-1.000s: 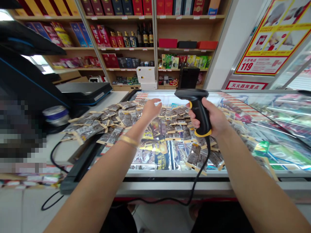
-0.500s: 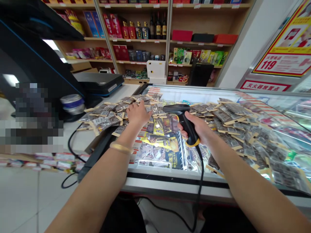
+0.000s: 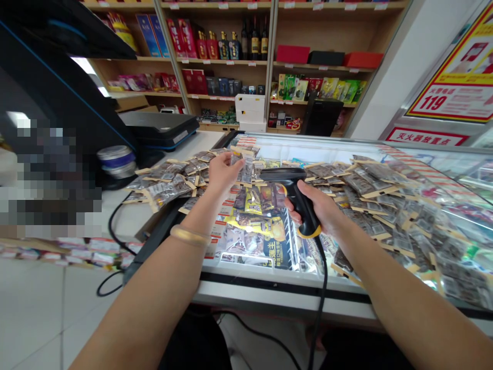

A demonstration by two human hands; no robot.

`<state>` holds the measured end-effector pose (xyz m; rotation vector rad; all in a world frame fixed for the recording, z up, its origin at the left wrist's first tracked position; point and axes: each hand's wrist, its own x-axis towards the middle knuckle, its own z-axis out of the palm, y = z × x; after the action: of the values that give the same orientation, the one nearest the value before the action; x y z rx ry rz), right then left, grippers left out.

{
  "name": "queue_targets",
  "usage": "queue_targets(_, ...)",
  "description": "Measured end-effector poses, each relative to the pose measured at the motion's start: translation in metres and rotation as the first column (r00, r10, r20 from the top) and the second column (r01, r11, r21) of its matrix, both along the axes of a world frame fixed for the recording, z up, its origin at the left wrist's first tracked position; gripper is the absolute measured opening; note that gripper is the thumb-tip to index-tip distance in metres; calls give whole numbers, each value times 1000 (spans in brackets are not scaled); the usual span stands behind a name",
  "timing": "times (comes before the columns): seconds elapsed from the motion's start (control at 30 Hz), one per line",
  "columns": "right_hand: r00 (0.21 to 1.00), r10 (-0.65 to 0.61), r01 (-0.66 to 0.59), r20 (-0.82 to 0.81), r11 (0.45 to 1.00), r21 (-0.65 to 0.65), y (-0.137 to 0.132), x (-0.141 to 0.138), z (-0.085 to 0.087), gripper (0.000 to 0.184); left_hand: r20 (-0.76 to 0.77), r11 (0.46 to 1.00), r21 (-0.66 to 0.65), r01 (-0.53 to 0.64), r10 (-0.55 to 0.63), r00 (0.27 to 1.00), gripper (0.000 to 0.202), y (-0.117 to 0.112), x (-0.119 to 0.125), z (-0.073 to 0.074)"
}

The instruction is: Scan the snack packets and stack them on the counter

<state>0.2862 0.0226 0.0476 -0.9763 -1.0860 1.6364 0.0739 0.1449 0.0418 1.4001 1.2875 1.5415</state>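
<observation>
My left hand point(image 3: 225, 170) is closed on a small clear snack packet point(image 3: 245, 167) with a tan top strip, lifted over the glass-topped freezer. My right hand point(image 3: 314, 205) grips a black and yellow barcode scanner point(image 3: 302, 198) by its handle, its head pointing left toward that packet. A black cable runs down from the scanner past the freezer's front edge. A pile of similar packets point(image 3: 169, 190) lies to the left of my left hand. Another, larger heap of packets point(image 3: 385, 205) spreads over the glass beneath and beyond my right forearm.
Through the freezer glass point(image 3: 246, 262) show yellow and dark packages in wire baskets. At left stand a black monitor stand point(image 3: 77, 92), round tins point(image 3: 117, 162) and a flat black scale point(image 3: 157, 126). Shelves point(image 3: 227, 64) with bottles and boxes line the back wall.
My left hand has gone from spread fingers over the packets to holding one packet raised upright. The scanner stays in my right hand, almost unmoved. The view has shifted slightly.
</observation>
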Motion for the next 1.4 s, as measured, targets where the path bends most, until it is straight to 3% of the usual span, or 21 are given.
queue_targets(0.1, 1000, 12, -12, 11, 1000, 8, -2, 0, 2, 57, 205, 993, 0, 121, -118, 972, 25, 0, 5, -2)
queue_targets(0.23, 999, 28, -29, 23, 999, 17, -3, 0, 3, 57, 292, 985, -7, 171, -162, 943, 23, -3, 8, -2)
queue_targets(0.53, 999, 31, -32, 26, 999, 20, -1, 1, 0, 53, 318, 987, -65, 149, -121, 940, 25, -10, 13, 5)
queue_targets(0.87, 999, 38, -39, 11, 999, 25, -2, 0, 0, 51, 321, 984, -12, 175, -162, 933, 27, -2, 9, -4)
queue_targets(1.13, 999, 26, -26, -22, 1000, 9, -1, 1, -2, 53, 344, 982, -44, 183, -157, 926, 31, -5, 10, -3)
queue_targets(1.3, 995, 43, -39, -94, 998, 41, 1, 9, 4, 54, 417, 965, -68, 252, -202, 886, 34, -8, 26, -3)
queue_targets(1.4, 988, -56, 64, -144, 997, 52, 0, 22, 17, 52, 425, 946, -74, 316, -257, 868, 33, -6, 49, 9)
